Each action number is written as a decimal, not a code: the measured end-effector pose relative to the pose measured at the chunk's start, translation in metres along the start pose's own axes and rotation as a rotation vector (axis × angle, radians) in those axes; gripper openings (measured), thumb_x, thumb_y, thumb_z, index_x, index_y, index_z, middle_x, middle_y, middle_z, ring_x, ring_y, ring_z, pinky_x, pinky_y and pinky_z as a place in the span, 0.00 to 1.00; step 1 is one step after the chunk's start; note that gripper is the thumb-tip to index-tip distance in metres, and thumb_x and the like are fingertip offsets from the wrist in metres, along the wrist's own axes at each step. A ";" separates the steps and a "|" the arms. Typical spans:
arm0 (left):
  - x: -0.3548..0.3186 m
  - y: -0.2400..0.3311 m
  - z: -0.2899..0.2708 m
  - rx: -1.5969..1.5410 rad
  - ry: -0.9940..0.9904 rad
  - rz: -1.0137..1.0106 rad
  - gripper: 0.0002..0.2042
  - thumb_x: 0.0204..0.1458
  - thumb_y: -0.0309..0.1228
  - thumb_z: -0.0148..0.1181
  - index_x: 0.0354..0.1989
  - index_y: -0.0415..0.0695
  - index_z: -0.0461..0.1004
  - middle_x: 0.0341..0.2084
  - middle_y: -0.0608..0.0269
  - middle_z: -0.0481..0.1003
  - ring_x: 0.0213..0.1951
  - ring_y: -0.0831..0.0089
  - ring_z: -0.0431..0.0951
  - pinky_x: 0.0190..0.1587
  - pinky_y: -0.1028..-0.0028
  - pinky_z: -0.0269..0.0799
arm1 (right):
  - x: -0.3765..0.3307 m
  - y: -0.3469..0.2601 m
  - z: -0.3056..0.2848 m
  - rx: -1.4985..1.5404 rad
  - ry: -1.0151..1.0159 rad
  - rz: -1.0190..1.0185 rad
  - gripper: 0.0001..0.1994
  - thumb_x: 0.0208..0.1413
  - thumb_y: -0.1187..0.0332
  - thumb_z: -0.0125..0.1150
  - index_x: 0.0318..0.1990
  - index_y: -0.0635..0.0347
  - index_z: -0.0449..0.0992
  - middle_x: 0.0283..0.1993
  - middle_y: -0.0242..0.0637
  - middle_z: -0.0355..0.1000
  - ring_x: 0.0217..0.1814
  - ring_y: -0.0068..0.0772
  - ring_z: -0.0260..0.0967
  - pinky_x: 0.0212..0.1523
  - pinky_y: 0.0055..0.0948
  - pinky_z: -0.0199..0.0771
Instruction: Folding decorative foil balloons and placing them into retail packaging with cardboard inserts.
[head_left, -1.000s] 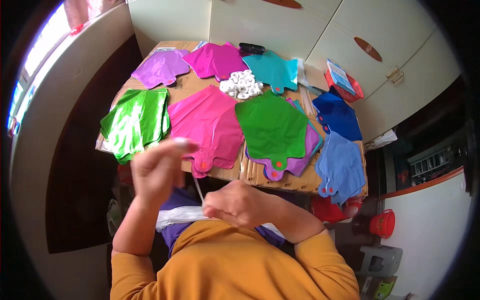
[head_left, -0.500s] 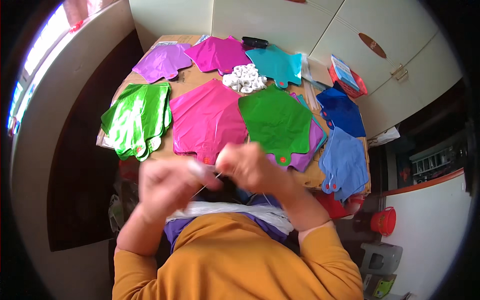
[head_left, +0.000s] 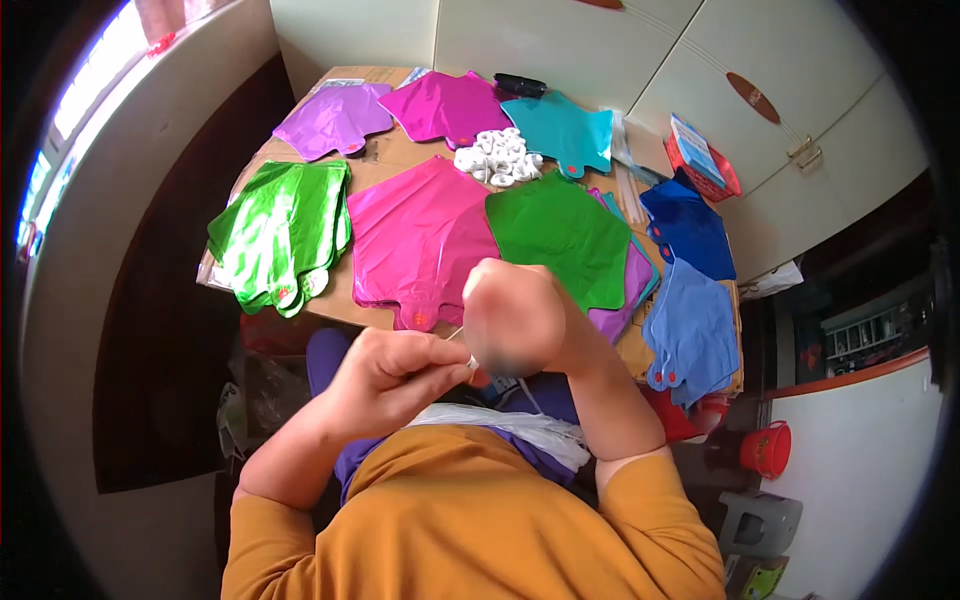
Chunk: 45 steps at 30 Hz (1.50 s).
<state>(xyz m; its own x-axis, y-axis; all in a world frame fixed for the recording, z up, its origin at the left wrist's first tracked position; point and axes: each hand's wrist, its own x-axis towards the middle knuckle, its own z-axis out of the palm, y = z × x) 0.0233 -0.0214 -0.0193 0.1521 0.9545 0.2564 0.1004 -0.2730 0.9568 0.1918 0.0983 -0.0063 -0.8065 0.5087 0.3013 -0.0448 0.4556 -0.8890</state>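
Observation:
My left hand (head_left: 395, 378) is held over my lap, thumb and forefinger pinched on a small bit of white string (head_left: 472, 362). Close to its fingertips, my right hand (head_left: 515, 318) is a closed, motion-blurred fist. A thin strand of string shows between the two hands, and another length hangs below the right one. Loose white strands (head_left: 500, 425) lie across my lap. Just beyond my hands are flat foil balloons: a pink stack (head_left: 425, 245) and a green one (head_left: 560, 240). Between the stacks sits a pile of small white string coils (head_left: 497, 157).
More foil balloons lie around the cardboard-covered table (head_left: 375, 150): bright green (head_left: 280, 235), lilac (head_left: 333, 120), magenta (head_left: 445, 108), teal (head_left: 562, 130), dark blue (head_left: 688, 225) and light blue (head_left: 692, 335). A red basket (head_left: 705, 172) is at the back right. A red bucket (head_left: 766, 449) stands lower right.
My right hand has moved slightly right and down around the left fingertips. My left hand has shifted right and is now sharp, showing a pinch. The view has shifted slightly.

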 end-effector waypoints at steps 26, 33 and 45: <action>-0.002 -0.005 -0.008 0.104 -0.149 0.015 0.11 0.50 0.15 0.57 0.42 0.36 0.76 0.34 0.61 0.80 0.35 0.76 0.79 0.40 0.72 0.75 | -0.003 -0.008 -0.001 -0.025 0.067 -0.244 0.06 0.59 0.71 0.55 0.30 0.62 0.72 0.24 0.37 0.68 0.26 0.36 0.69 0.28 0.29 0.68; 0.014 -0.026 -0.010 0.178 0.305 0.055 0.09 0.53 0.19 0.55 0.42 0.37 0.77 0.30 0.62 0.80 0.27 0.78 0.77 0.30 0.79 0.73 | -0.024 -0.004 0.012 -0.058 -0.162 -0.191 0.07 0.58 0.71 0.56 0.28 0.63 0.71 0.24 0.40 0.67 0.25 0.35 0.68 0.29 0.28 0.67; 0.005 -0.007 0.008 0.004 -0.117 0.205 0.12 0.49 0.15 0.57 0.42 0.38 0.78 0.26 0.64 0.79 0.17 0.84 0.73 0.20 0.81 0.68 | 0.001 -0.001 -0.016 -0.087 0.149 -0.035 0.07 0.58 0.72 0.53 0.28 0.63 0.71 0.25 0.35 0.68 0.28 0.24 0.66 0.29 0.25 0.65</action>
<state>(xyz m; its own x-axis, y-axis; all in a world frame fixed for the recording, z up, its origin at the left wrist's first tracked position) 0.0316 -0.0156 -0.0263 0.2831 0.8588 0.4269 0.0599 -0.4601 0.8858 0.2002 0.1101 0.0008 -0.7086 0.5912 0.3853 -0.0148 0.5334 -0.8457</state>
